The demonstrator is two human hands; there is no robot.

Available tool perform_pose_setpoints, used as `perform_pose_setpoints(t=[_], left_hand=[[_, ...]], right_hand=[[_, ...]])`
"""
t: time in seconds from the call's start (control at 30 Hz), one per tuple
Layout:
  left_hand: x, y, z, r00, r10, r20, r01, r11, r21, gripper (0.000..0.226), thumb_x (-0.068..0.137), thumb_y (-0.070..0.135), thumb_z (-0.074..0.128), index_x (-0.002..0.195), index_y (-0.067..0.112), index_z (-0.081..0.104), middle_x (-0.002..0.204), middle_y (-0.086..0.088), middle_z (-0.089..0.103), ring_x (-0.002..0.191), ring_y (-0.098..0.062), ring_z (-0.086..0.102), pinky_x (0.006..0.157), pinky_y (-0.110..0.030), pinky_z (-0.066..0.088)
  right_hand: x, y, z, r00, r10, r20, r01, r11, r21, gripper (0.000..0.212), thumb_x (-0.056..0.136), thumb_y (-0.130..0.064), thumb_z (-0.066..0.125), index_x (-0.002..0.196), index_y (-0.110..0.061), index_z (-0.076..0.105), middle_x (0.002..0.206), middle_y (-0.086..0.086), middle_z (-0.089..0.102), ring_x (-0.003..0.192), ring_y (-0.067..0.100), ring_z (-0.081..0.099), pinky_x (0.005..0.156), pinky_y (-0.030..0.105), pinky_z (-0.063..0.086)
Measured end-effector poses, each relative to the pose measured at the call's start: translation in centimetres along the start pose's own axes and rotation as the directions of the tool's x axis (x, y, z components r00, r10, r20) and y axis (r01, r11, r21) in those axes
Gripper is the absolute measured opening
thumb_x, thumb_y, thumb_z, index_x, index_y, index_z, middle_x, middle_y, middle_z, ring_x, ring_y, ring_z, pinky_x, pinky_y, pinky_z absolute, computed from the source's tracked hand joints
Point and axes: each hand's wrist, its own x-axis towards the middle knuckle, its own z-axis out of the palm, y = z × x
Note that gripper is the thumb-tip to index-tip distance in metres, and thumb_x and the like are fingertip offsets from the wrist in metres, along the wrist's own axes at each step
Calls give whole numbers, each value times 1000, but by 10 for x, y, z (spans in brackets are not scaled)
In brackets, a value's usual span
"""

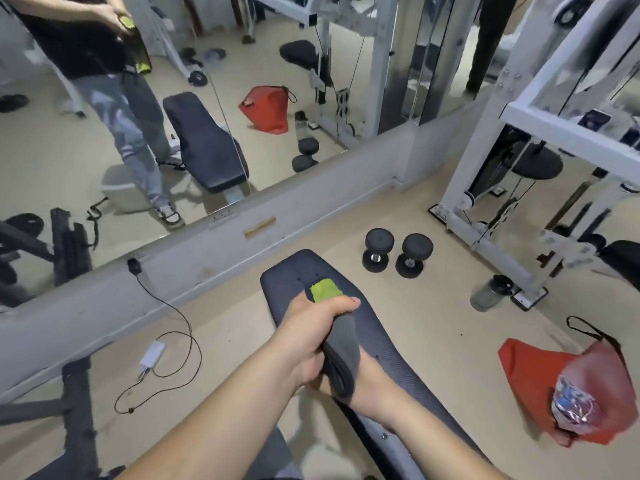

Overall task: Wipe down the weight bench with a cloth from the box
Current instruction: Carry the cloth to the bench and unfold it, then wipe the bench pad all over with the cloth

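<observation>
A folded grey cloth with a lime-green face (pixel 341 355) is gripped above the long dark padded weight bench (pixel 377 344), which runs from the lower middle of the view up toward the wall mirror (pixel 138 98). The left hand (pixel 311 337) is closed around the upper part of the cloth, its fingers (pixel 341 304) wrapped over the top so that the green patch shows just beyond the knuckles. The right hand (pixel 360 386) is seen below and partly behind the cloth; its fingers are hidden by the hanging grey fold, so how far they are closed cannot be told, though the cloth drapes against that hand. The cloth is held over the middle of the bench pad; whether it touches the pad cannot be told.

On the beige floor to the right of the bench, two black round-headed dumbbells (pixel 396 254) are set side by side, a dark translucent shaker bottle (pixel 490 292) is placed near the foot of the white cable machine frame (pixel 485 188), and a red drawstring bag (pixel 568 386) is spread out with crumpled plastic on it. To the left, a white charger with a thin black cable (pixel 152 355) is laid on the floor below the mirror.
</observation>
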Motion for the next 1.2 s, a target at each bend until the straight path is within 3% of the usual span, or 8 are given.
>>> perform_pose_setpoints(t=[0.13, 0.3, 0.33, 0.47, 0.63, 0.77, 0.93, 1.2], left_hand=[[51, 29, -49, 1000, 16, 25, -19, 996, 93, 37, 81, 5, 77, 117, 4, 66, 98, -20, 76, 79, -28, 71, 63, -31, 57], [134, 40, -133, 995, -76, 58, 60, 968, 243, 25, 89, 7, 75, 111, 17, 70, 101, -4, 81, 87, -20, 79, 72, -39, 65], [154, 40, -148, 991, -106, 79, 81, 958, 276, 24, 91, 7, 74, 112, 17, 71, 103, -4, 81, 91, -22, 79, 75, -43, 65], [216, 35, -185, 980, -147, 134, 85, 919, 386, 27, 88, 16, 77, 112, 28, 71, 114, -5, 78, 102, -28, 76, 86, -52, 63], [288, -5, -207, 985, -49, 168, -61, 806, 588, 8, 91, 16, 73, 97, 19, 68, 88, 9, 76, 82, -4, 72, 89, -39, 59], [353, -66, -220, 991, -36, 128, -58, 749, 659, 23, 92, 26, 70, 112, 26, 58, 103, 9, 66, 97, -15, 65, 100, -44, 54], [437, -153, -210, 989, 63, 134, -132, 784, 606, 13, 86, 18, 67, 97, 17, 60, 74, 10, 52, 68, -16, 50, 74, -36, 50], [540, -248, -193, 851, 421, 313, -515, 553, 655, 14, 91, 14, 70, 102, 20, 63, 75, 7, 61, 51, -3, 50, 62, -19, 46]], right_hand=[[46, -8, 13, 929, 180, -322, -64, 938, 340, 28, 99, -21, 63, 119, -40, 65, 110, -19, 75, 97, -5, 69, 73, 8, 51], [135, -15, 28, 829, 436, -350, -78, 710, 700, 31, 83, -39, 70, 112, -30, 73, 99, 1, 79, 95, 27, 71, 106, 76, 38], [152, -21, 38, 800, 478, -363, -63, 668, 742, 31, 83, -36, 69, 112, -24, 71, 94, 1, 77, 90, 24, 67, 75, 47, 33], [207, -28, 58, 785, 549, -288, -14, 480, 877, 29, 103, -36, 55, 111, -12, 69, 106, 9, 80, 90, 17, 75, 88, 37, 55], [259, 30, 43, 741, 570, -355, 0, 528, 849, 45, 100, -41, 57, 121, -4, 71, 116, 13, 78, 107, 25, 74, 93, 39, 57], [282, 103, 7, 648, 535, -543, 56, 677, 734, 29, 103, -28, 50, 105, -9, 71, 103, 8, 80, 87, 20, 74, 78, 37, 53], [329, 187, -32, 483, 220, -847, -56, 974, 221, 19, 81, -20, 50, 89, -15, 66, 92, 6, 69, 83, 21, 60, 74, 35, 49], [427, 330, -16, 740, -292, -605, -268, 698, -664, 26, 69, -31, 56, 92, -20, 58, 121, 0, 61, 124, 28, 55, 102, 41, 47]])
